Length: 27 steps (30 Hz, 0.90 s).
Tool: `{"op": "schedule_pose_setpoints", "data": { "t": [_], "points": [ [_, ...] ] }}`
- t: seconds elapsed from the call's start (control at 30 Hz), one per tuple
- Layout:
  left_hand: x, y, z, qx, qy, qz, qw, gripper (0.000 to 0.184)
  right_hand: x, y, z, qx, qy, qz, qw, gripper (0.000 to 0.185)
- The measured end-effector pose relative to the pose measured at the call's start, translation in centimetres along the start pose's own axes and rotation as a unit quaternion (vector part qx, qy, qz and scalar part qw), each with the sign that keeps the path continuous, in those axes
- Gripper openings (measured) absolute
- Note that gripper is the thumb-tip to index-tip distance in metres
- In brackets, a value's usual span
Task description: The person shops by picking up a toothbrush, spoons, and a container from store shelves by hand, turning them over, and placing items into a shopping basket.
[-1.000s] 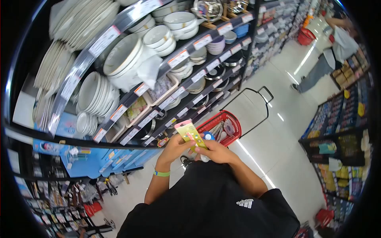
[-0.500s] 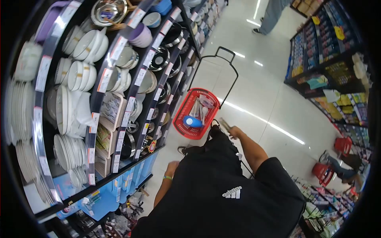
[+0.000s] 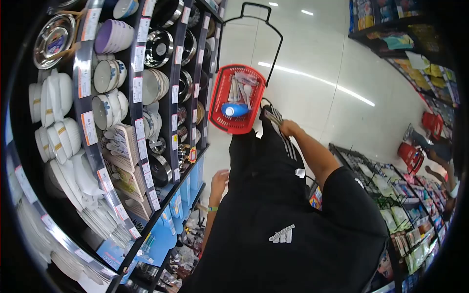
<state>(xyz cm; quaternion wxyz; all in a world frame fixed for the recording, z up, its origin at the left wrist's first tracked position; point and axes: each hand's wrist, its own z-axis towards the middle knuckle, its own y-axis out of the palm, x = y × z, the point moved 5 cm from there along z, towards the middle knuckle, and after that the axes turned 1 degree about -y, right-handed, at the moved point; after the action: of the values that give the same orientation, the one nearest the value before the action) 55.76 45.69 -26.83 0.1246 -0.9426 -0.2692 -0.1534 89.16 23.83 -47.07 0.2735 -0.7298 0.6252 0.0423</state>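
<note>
Now apart, my right hand (image 3: 290,128) grips a flat item (image 3: 273,117) while my left hand (image 3: 220,182) hangs loose, fingers seemingly empty. The blue bottle (image 3: 235,110) has landed in the red basket (image 3: 235,130), needing neither

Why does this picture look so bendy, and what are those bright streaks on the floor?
Head view: lens distortion seems to curve the shelf rails, with dark rounded corners; head view: the white streaks on the glossy floor look like reflected ceiling lights; head view: the item in the right hand shows too small to identify.
</note>
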Motion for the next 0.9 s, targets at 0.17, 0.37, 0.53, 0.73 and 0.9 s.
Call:
{"op": "schedule_pose_setpoints", "data": {
  "t": [0.17, 0.37, 0.53, 0.73, 0.9],
  "points": [
    [3.3, 1.0, 3.2, -0.067, -0.002, -0.009, 0.998, 0.036, -5.6, -2.1, 1.4, 0.003, -0.072, 0.033, 0.997, 0.035],
    [1.2, 3.0, 13.1, -0.135, -0.071, 0.032, 0.988, 0.034, -7.9, -3.4, 3.3, -0.094, 0.067, 0.192, 0.975, 0.03],
    [2.4, 5.4, 21.5, -0.184, -0.071, 0.058, 0.979, 0.034, -6.3, 1.1, 10.1, -0.085, 0.134, 0.33, 0.931, 0.032],
    [2.1, 7.9, 33.7, -0.168, -0.067, -0.013, 0.983, 0.033, -8.9, 6.3, 17.6, -0.115, 0.088, 0.427, 0.892, 0.036],
    [2.9, 9.3, 41.2, -0.112, -0.068, -0.133, 0.982, 0.039, -11.9, 9.7, 23.7, -0.083, 0.078, 0.482, 0.869, 0.04]
  ]
}}
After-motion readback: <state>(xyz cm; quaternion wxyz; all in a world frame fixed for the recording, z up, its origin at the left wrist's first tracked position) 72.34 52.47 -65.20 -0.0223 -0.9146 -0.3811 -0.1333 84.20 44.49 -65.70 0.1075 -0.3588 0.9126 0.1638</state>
